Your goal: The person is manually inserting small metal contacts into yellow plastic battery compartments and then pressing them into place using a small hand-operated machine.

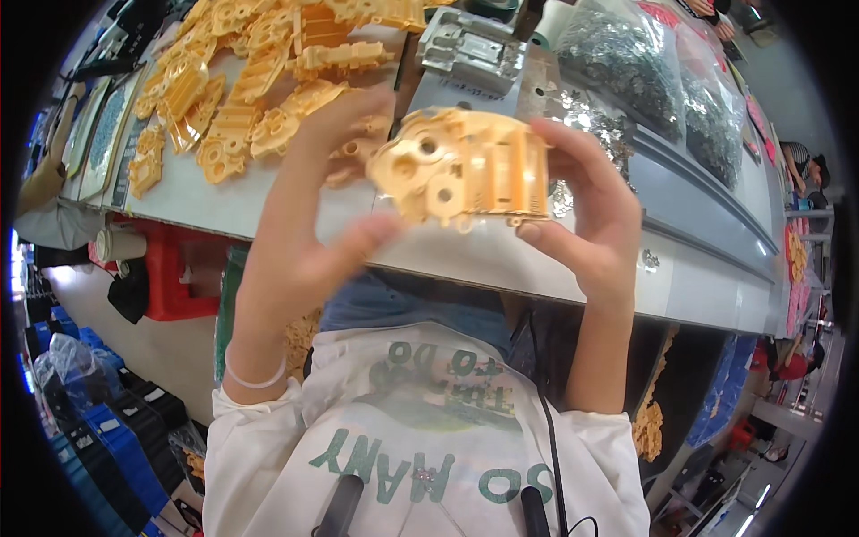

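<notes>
A yellow-orange moulded plastic housing [488,166], with round holes at its left end and a ribbed body, is held up above the near edge of the table. My right hand [595,210] grips its right end, thumb below and fingers above. Around the left end curves my left hand [291,224], slightly blurred, its thumb and fingers spread apart and seemingly not closed on the housing. Behind the housing stands a silver metal fixture [472,54] on a grey plate.
Many similar yellow housings [233,125] lie heaped at the table's far left. Clear bags [622,67] of small metal pieces stand at the far right, by loose metal pieces [595,125] and a grey rail [707,206]. A red stool [183,277] stands at the left.
</notes>
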Demonstrator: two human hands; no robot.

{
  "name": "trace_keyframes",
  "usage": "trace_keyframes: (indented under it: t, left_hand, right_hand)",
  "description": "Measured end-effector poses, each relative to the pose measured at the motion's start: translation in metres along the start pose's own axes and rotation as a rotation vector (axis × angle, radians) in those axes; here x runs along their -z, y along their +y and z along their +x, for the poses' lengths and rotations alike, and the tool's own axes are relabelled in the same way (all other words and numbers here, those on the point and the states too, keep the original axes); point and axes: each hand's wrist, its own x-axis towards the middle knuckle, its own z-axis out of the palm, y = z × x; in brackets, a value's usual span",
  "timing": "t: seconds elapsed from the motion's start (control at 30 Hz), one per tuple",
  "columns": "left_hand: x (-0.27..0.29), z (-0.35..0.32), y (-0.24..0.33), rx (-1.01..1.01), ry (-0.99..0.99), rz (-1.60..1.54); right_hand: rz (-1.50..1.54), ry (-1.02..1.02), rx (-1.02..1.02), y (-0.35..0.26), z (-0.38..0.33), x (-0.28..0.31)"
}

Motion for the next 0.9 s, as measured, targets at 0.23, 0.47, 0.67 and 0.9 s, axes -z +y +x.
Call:
trace_keyframes:
  t: [0.23, 0.47, 0.67, 0.9]
  left_hand:
    - [0.011, 0.005, 0.004, 0.737, -0.243, -0.451]
    - [0.007, 0.02, -0.008, 0.708, 0.026, -0.581]
    - [-0.012, 0.038, -0.018, 0.619, 0.204, -0.666]
    - [-0.031, 0.058, -0.014, 0.551, 0.226, -0.742]
  right_hand:
    - [0.011, -0.246, 0.04, 0.007, 0.013, 0.001]
    - [0.153, -0.009, 0.02, 0.004, -0.006, 0.018]
    - [0.165, 0.036, -0.012, 0.007, -0.024, 0.03]
    - [0.124, 0.008, -0.03, 0.009, -0.036, 0.035]
